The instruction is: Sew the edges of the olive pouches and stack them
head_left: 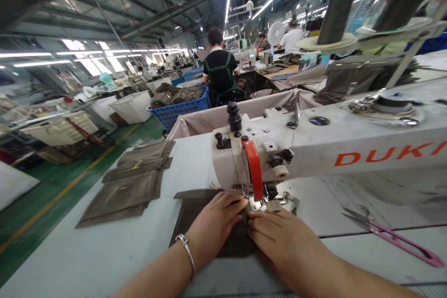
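left hand [216, 223] and right hand [282, 237] press flat on olive cloth [240, 242]
no pinch, fingers lying flat, keeping the cloth steady at bottom centre under the presser foot [274, 205]; more panels [132, 186] lie within reach at left

Left of the left hand [214, 228], a hand could pass over the table [104, 260] toward its left edge, up to the stacked fabric pieces [129, 186]. The sewing machine [349, 149] blocks the way ahead of the right hand [282, 242]; rightward, open tabletop runs to the pink snips [394, 237].
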`<action>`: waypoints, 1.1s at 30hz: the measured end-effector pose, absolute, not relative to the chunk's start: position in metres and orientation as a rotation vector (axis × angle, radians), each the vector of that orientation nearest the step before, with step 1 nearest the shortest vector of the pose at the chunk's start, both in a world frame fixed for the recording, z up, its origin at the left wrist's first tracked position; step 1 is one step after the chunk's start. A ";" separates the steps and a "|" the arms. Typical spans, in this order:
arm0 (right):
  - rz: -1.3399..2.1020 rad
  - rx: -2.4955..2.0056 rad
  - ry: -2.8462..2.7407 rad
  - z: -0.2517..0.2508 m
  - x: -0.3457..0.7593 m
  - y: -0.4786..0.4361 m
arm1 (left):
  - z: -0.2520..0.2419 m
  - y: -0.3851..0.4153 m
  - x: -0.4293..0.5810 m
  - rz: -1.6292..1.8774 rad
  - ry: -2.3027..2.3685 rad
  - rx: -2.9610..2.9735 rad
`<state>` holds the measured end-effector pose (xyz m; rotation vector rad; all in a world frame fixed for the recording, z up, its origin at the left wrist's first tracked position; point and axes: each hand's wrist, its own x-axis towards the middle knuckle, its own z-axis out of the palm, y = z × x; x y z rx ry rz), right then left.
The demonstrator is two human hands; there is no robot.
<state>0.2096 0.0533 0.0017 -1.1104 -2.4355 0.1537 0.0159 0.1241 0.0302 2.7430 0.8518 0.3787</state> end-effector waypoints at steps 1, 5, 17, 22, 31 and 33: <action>0.155 -1.111 -2.422 0.003 0.210 0.054 | 0.030 0.125 0.017 0.385 0.850 2.730; 0.172 -1.102 -2.388 0.009 0.212 0.054 | 0.029 0.119 0.020 0.424 0.933 2.636; 0.111 -1.089 -2.409 0.013 0.209 0.054 | 0.022 0.130 0.013 0.442 0.848 2.617; 0.108 -1.104 -2.429 0.016 0.211 0.054 | 0.022 0.128 0.015 0.441 0.850 2.627; 0.232 -1.120 -2.416 0.015 0.212 0.053 | 0.024 0.128 0.016 0.440 0.821 2.611; 0.343 -1.138 -2.426 0.029 0.223 0.050 | 0.027 0.124 0.013 0.399 0.823 2.603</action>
